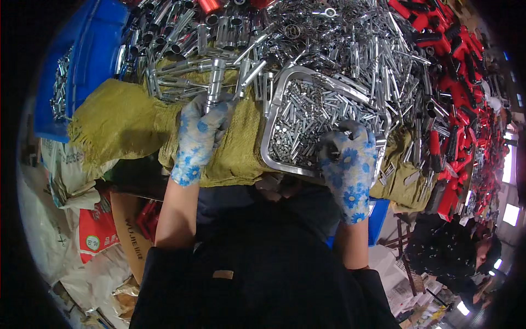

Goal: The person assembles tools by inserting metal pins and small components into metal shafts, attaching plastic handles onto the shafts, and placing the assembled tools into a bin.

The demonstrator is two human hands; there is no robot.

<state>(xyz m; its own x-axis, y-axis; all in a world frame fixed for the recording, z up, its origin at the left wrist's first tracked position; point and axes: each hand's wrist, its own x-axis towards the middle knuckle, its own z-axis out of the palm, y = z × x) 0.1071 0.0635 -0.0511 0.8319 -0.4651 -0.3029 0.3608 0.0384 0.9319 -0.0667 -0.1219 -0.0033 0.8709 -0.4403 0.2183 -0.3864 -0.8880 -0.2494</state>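
At the far left there is a blue bin, in which small metal parts lie. Next comes a yellow-green woven sack, spread under the work. Over it the left hand, in a flowered glove, has its fingers closed around the lower end of a stepped steel cylinder, which stands nearly upright, pointing away from the person. Behind it many shiny tubes are heaped. To the right is a metal tray full of short pins. The right hand is at its near right corner, fingers curled; whether they pinch a pin, I cannot tell. Farther right, red-and-black handles make a long pile.
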